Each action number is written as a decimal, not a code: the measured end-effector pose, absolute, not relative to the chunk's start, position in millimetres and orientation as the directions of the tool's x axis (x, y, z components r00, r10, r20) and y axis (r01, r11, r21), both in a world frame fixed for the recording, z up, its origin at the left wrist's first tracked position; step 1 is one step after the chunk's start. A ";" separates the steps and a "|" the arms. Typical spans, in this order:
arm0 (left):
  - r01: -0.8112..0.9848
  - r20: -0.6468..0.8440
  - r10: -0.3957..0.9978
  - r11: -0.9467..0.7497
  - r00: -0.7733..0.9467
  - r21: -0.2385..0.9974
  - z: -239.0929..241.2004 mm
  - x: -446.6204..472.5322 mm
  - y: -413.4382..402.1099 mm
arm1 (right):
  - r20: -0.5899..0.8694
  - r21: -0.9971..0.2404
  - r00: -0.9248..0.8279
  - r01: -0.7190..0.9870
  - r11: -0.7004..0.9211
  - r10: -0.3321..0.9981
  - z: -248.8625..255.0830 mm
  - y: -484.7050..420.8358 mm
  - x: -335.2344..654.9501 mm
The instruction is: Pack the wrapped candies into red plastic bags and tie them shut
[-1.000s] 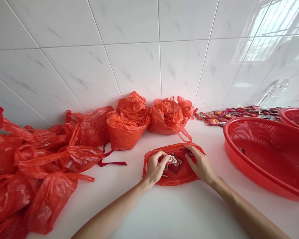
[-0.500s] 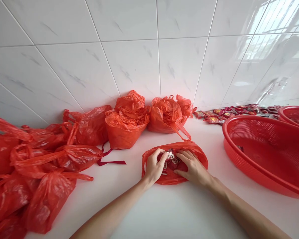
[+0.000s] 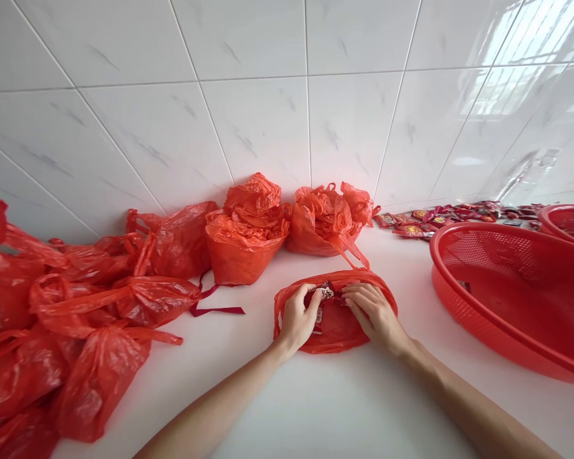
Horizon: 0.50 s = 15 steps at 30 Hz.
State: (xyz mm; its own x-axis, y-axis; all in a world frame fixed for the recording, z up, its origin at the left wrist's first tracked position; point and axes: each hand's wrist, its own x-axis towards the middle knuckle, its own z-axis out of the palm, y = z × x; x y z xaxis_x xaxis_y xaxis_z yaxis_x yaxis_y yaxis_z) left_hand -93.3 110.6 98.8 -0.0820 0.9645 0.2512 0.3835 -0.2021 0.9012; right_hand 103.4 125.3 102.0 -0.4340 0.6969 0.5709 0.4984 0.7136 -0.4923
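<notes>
A small red plastic bag lies open on the white counter in front of me, with small red and white packets inside. My left hand grips the bag's left edge, fingers curled over it. My right hand lies over the bag's right side, its fingers bent onto the packets and the plastic. Both hands touch the bag and nearly meet at the packets.
Several filled red plastic bags pile up at the left and along the tiled wall. A large red mesh basket stands at the right, a second one behind it. Loose red packets lie by the wall. A dark red ribbon lies on the counter.
My right hand has slid from the bag's right rim toward the middle, onto the packets. The left hand has stayed on the left edge. The bag's mouth has narrowed.
</notes>
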 end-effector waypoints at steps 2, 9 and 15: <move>0.370 0.252 0.966 -0.213 -0.062 0.904 99.3 -93.3 110.1 | 0.573 -0.574 -0.325 0.496 0.651 0.753 105.8 123.5 103.4; 0.415 0.287 0.956 -0.239 -0.057 0.878 95.0 -94.0 109.3 | 0.381 -0.837 -0.081 0.392 0.381 0.921 111.6 121.0 101.7; 0.463 0.327 0.944 -0.308 0.041 0.831 90.9 -94.3 111.2 | 0.335 -0.882 -0.088 0.319 0.346 0.938 112.0 123.1 102.1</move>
State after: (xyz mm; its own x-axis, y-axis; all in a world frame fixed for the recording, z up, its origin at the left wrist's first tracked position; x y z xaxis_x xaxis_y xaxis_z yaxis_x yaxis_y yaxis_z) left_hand -94.3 111.2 90.9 0.0412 0.9440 0.3275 0.4630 -0.3085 0.8310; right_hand 102.1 123.1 112.0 -0.0885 0.9379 0.3355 0.3192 0.3457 -0.8824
